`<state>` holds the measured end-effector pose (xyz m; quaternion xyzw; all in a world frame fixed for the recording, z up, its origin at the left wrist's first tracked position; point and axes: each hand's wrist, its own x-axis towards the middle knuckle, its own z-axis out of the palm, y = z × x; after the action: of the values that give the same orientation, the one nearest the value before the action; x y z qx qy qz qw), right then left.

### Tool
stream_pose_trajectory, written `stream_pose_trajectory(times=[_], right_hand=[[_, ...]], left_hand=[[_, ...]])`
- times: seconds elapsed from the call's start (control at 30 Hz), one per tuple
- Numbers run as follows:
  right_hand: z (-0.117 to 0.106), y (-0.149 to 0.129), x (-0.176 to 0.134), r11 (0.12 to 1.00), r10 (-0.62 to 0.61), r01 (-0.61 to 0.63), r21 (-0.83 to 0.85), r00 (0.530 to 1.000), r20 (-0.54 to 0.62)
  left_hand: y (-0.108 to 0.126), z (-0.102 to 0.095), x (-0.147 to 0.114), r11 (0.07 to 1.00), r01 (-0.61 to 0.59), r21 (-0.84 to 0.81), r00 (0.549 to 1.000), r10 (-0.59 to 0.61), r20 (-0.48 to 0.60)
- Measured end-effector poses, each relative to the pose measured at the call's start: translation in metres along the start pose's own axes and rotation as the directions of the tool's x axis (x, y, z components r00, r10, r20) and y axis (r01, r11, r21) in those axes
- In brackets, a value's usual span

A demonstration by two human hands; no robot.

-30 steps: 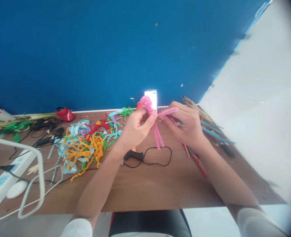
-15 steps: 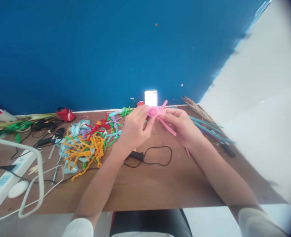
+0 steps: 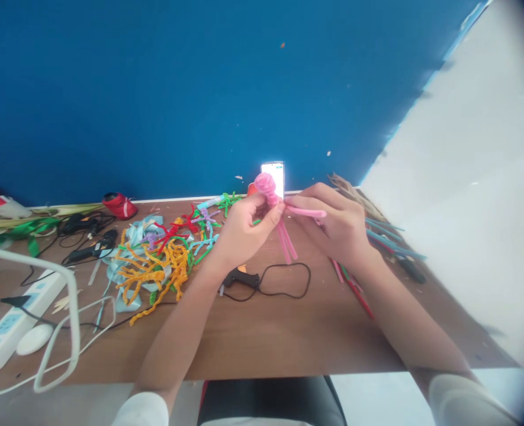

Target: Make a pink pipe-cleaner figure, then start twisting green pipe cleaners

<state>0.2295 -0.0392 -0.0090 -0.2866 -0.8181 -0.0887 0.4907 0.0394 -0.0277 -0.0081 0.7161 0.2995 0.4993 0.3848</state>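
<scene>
Turned upright since half a second ago, the pink fuzzy piece (image 3: 266, 184) shows its rounded head toward the table's far edge, where its coiled end faced the camera before; two pink strands (image 3: 287, 242) now hang below it, and the right hand (image 3: 337, 222) has rolled over with it. The piece is in the air above the far half of the table (image 3: 262, 337), in front of a lit phone (image 3: 279, 177) standing at the far edge against the blue wall (image 3: 155, 89). The left hand (image 3: 249, 232) has its thumb and fingers clamped on the stem, just under the head. The right fingers are drawn together at the root of a third pink strand (image 3: 308, 211), which reaches across them toward the right edge.

Beneath the hands lies a black tool (image 3: 246, 279) with a looped cable. Toward the left edge are orange fuzzy stems (image 3: 153, 272), a red fuzzy shape (image 3: 179, 228) and a white power strip (image 3: 26, 307), the last near the near left corner. Blue stems (image 3: 383, 236) lie toward the right edge.
</scene>
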Motion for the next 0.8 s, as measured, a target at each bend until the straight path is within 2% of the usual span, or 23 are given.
stream_pose_trajectory(times=[0.1, 0.17, 0.23, 0.3, 0.33, 0.37, 0.43, 0.47, 0.5, 0.53, 0.57, 0.6, 0.63, 0.67, 0.73, 0.8], right_hand=[[0.001, -0.001, 0.000, 0.999, -0.016, 0.017, 0.042, 1.000, -0.008], [0.001, -0.002, 0.001, 0.998, 0.013, -0.012, 0.063, 1.000, -0.008], [0.000, -0.005, 0.004, 0.990, 0.086, -0.084, 0.113, 0.996, -0.008], [-0.002, -0.010, 0.006, 0.939, 0.221, -0.221, 0.265, 0.975, 0.031], [-0.003, -0.012, 0.007, 0.867, 0.309, -0.319, 0.383, 0.947, 0.089], [-0.004, -0.015, 0.008, 0.747, 0.395, -0.428, 0.509, 0.901, 0.177], [-0.005, -0.018, 0.010, 0.399, 0.506, -0.624, 0.671, 0.761, 0.407], [-0.005, -0.019, 0.011, 0.226, 0.520, -0.689, 0.689, 0.683, 0.513], [-0.005, -0.019, 0.011, 0.091, 0.514, -0.729, 0.678, 0.618, 0.595], [-0.004, -0.019, 0.012, 0.008, 0.502, -0.752, 0.659, 0.573, 0.648], [-0.004, -0.019, 0.012, -0.019, 0.494, -0.763, 0.646, 0.554, 0.670], [-0.003, -0.018, 0.012, 0.008, 0.500, -0.759, 0.651, 0.567, 0.655], [-0.002, -0.018, 0.011, 0.083, 0.519, -0.739, 0.669, 0.605, 0.604], [-0.001, -0.017, 0.011, 0.199, 0.552, -0.702, 0.684, 0.657, 0.514], [0.000, -0.016, 0.009, 0.510, 0.594, -0.585, 0.631, 0.770, 0.233], [0.000, -0.014, 0.007, 0.802, 0.479, -0.422, 0.424, 0.877, -0.032]], left_hand=[[0.000, 0.000, 0.000, 1.000, -0.012, 0.022, 1.000, 0.012, 0.000], [0.001, 0.000, 0.000, 0.990, -0.075, 0.119, 0.997, 0.077, -0.019], [0.002, 0.001, -0.001, 0.941, -0.200, 0.274, 0.976, 0.216, -0.032], [0.003, 0.001, -0.001, 0.840, -0.351, 0.414, 0.922, 0.388, -0.005], [0.002, 0.001, -0.002, 0.779, -0.424, 0.462, 0.885, 0.466, 0.027], [0.002, 0.000, -0.002, 0.718, -0.488, 0.496, 0.846, 0.529, 0.068], [0.000, -0.002, -0.003, 0.603, -0.587, 0.540, 0.773, 0.615, 0.154], [-0.002, -0.004, -0.003, 0.554, -0.621, 0.554, 0.742, 0.642, 0.190], [-0.003, -0.004, -0.003, 0.519, -0.645, 0.562, 0.719, 0.662, 0.214], [-0.004, -0.004, -0.002, 0.504, -0.654, 0.564, 0.707, 0.672, 0.219], [-0.005, -0.004, -0.002, 0.516, -0.648, 0.560, 0.712, 0.673, 0.203], [-0.006, -0.003, -0.001, 0.551, -0.629, 0.549, 0.729, 0.663, 0.169], [-0.006, -0.002, 0.000, 0.606, -0.595, 0.529, 0.758, 0.641, 0.119], [-0.005, -0.001, 0.000, 0.670, -0.546, 0.502, 0.794, 0.605, 0.057], [-0.003, 0.002, 0.001, 0.802, -0.421, 0.424, 0.871, 0.488, -0.060], [-0.001, 0.003, 0.001, 0.907, -0.291, 0.304, 0.932, 0.341, -0.126]])
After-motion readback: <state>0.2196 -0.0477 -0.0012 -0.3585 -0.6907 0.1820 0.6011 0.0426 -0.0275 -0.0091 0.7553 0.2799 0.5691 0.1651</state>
